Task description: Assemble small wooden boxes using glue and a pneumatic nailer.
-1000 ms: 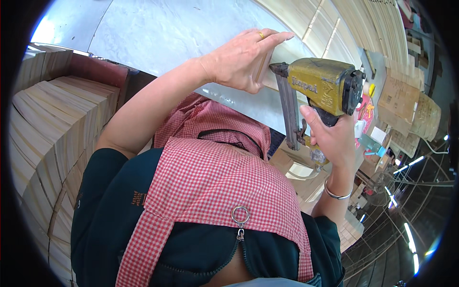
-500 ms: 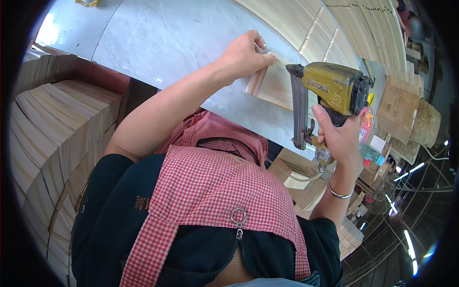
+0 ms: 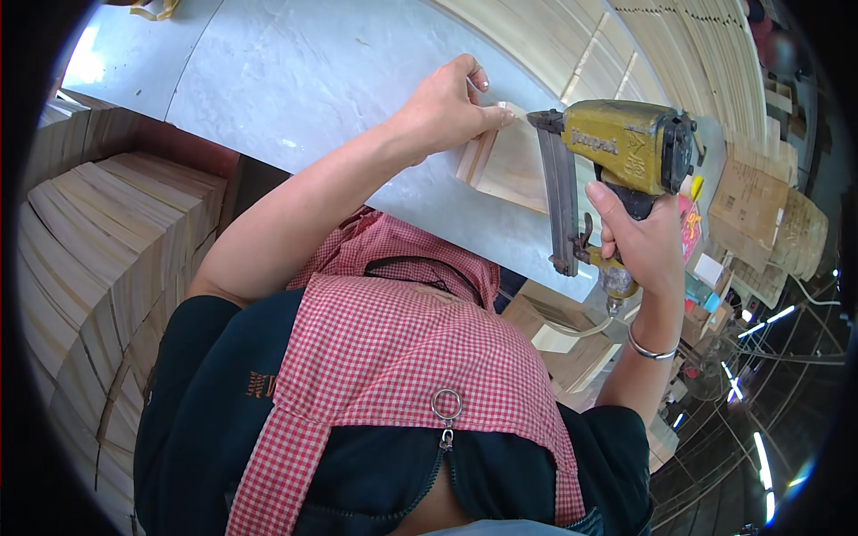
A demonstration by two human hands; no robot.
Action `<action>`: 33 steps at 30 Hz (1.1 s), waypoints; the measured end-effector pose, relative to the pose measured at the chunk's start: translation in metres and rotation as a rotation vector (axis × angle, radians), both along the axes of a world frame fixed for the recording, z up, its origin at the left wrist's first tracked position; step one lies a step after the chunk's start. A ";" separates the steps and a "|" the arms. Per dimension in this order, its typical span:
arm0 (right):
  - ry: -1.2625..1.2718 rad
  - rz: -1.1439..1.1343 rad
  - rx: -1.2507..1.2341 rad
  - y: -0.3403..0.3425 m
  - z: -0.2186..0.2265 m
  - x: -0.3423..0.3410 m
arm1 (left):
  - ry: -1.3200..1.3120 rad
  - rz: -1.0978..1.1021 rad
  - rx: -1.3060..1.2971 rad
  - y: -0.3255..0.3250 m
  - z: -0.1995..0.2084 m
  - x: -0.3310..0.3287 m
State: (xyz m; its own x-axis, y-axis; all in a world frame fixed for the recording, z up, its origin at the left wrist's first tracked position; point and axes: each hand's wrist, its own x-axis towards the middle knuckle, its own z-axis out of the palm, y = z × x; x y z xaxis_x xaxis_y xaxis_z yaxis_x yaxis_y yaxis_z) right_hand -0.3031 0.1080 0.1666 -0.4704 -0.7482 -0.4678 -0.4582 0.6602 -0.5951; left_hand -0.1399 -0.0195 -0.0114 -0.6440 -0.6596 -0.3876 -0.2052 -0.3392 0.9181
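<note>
While right fingers (image 3: 608,205) clamp a nail gun (image 3: 617,138), left fingers (image 3: 492,118) touch box edge (image 3: 479,157), grip unclear, open tabletop (image 3: 286,89) leftward

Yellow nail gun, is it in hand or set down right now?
In hand: the right hand is wrapped round the nail gun. Whether it touches the wooden piece, I cannot tell.

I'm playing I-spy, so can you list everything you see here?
Table: one, grey, ahead
Shallow wooden box: one, pale, on table
Nail gun: one, yellow, right of centre
Hose: one, whitish, below nail gun
Wood stacks: several, pale, left and top right
Cardboard boxes: several, brown, right
Lights: several, white, lower right
Apron: one, red-white checked, worn
Shirt: one, dark green, worn
Bracelet: one, silver, right wrist
Left hand: one, bare, at box's corner
Right hand: one, bare, holding nail gun
</note>
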 end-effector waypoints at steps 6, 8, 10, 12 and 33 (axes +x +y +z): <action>-0.008 -0.031 -0.018 0.005 0.000 -0.002 | -0.037 0.012 -0.163 0.002 0.007 0.002; 0.049 -0.025 -0.052 0.012 0.002 -0.007 | -0.139 -0.017 -0.452 0.003 0.016 0.002; 0.087 -0.036 -0.069 0.023 0.005 -0.016 | -0.176 -0.041 -0.600 0.009 0.022 -0.004; 0.102 -0.149 -0.050 0.039 0.009 -0.031 | -0.148 -0.066 -1.004 0.021 0.029 -0.012; 0.044 -0.225 -0.012 0.067 0.000 -0.064 | -0.261 -0.498 -1.431 0.065 0.029 -0.061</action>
